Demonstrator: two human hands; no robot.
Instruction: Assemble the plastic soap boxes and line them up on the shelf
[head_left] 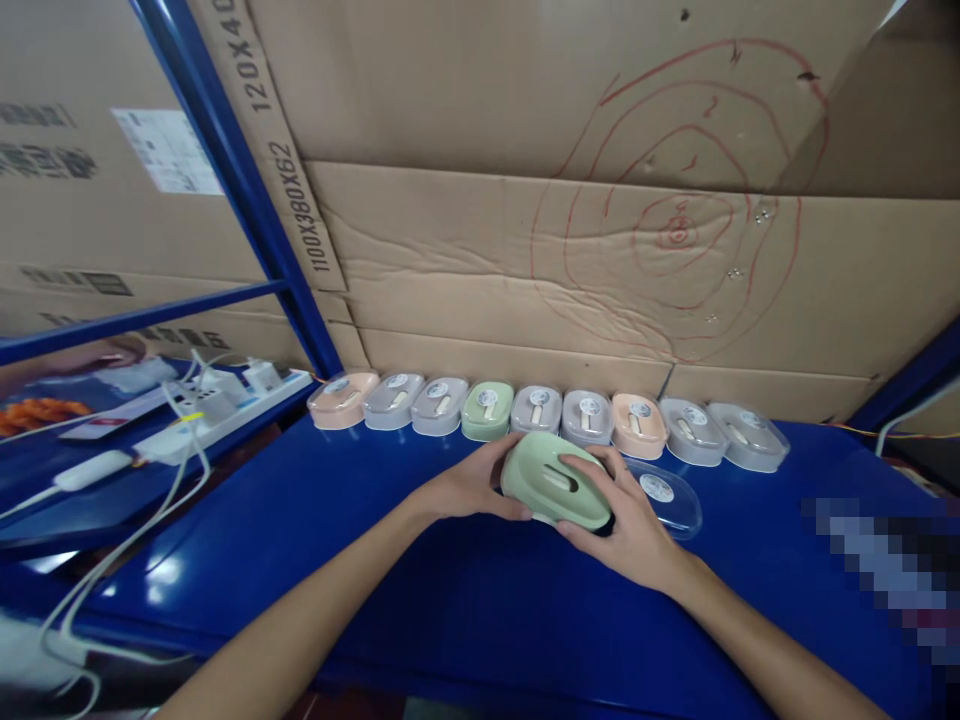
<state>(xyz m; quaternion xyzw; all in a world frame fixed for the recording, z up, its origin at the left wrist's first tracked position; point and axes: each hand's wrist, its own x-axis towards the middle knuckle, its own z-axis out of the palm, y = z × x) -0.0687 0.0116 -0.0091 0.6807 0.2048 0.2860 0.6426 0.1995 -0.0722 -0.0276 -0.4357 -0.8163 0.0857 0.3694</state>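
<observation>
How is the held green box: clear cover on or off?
Off: the green box looks bare; a clear cover lies on the blue table.

Cardboard wall (pixel 465 240) behind blue shelving (pixel 247 200), floor (pixel 345 708) perhaps reddish.

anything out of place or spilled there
A clear cover lies loose beside the right hand, which looks odd because the row of boxes behind wears such covers; the green box, held with the left hand too, has none. No spill shows.

On the table (pixel 465 625), 9 boxes (pixel 537 413) behind a nearer box (pixel 529 483), a lid (pixel 677 506) to its right
</observation>
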